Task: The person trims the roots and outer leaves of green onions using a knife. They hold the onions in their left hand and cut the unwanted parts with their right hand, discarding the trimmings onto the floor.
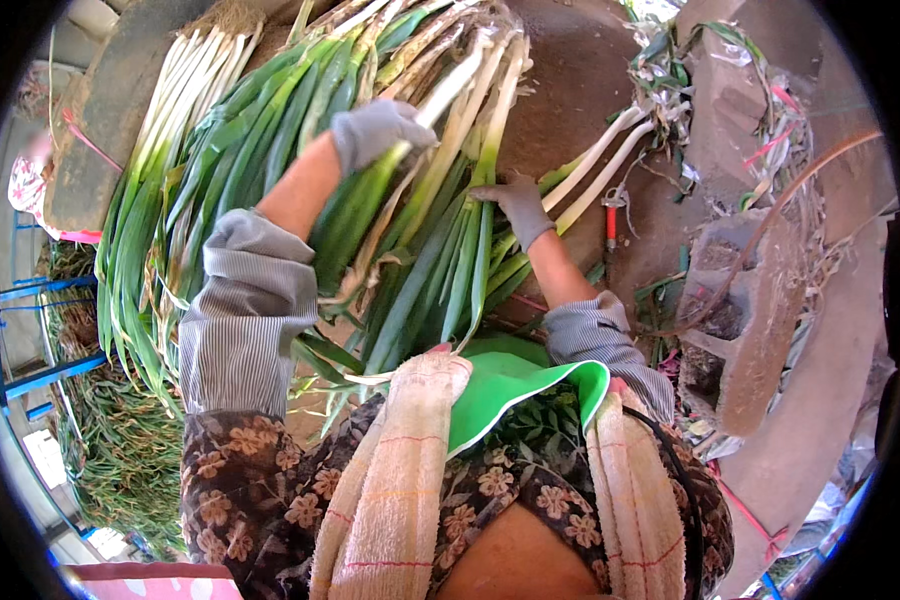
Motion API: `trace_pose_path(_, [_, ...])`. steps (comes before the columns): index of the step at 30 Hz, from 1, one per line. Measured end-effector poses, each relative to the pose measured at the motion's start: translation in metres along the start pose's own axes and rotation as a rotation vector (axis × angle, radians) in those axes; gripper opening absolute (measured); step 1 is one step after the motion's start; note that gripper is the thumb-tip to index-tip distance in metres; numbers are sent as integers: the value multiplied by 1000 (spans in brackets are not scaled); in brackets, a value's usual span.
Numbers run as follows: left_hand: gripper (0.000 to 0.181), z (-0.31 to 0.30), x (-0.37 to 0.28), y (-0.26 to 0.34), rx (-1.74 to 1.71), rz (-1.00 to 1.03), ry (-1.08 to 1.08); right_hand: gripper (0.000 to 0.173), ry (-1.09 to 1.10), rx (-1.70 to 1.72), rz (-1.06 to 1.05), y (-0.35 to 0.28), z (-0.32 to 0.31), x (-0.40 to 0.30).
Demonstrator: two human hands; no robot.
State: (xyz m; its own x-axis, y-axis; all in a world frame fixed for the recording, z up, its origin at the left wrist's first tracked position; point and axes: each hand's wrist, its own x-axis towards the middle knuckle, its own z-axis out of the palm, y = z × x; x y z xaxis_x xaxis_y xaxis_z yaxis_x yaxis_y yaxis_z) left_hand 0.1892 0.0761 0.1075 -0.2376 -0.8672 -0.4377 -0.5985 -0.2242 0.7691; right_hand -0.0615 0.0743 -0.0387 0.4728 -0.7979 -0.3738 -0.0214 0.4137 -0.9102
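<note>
Long green onions [300,112] with white stems and green leaves lie in a heap before me. My left hand [379,135], in a grey glove, is closed around the stem of one thick green onion [450,82]. To its right, my right hand [514,206], gloved too, touches the green part of another stalk [495,142]; whether its fingers grip it is hard to tell. Two pale stems [600,165] lie just right of that hand. At the left, a neater bunch of green onions [187,90] lies with its roots at the top.
A hollow concrete block [757,330] stands at the right, with a curved brown hose or rod [787,195] over it. A red-handled tool [611,225] lies near my right hand. Peeled leaf scraps [660,67] litter the upper right. A blue metal frame [52,375] and heaped greens are at the left.
</note>
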Motion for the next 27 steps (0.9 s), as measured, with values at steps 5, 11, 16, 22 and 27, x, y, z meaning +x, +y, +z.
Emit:
trace_pose_path(5, [33, 67, 30, -57, 441, -211, 169, 30, -52, 137, 27, -23, 7, -21])
trace_pose_path(11, [34, 66, 25, -86, 302, -292, 241, 27, -44, 227, -5, -7, 8, -39])
trace_pose_path(16, [39, 76, 40, -64, 286, -283, 308, 31, -63, 344, -10, 11, 36, -40])
trace_pose_path(22, [49, 86, 72, -75, -7, -431, 362, 42, -98, -23, -165, 33, 62, -29])
trace_pose_path(27, [62, 93, 58, -42, 364, -382, 239, 50, -150, -106, -208, 13, 74, -34])
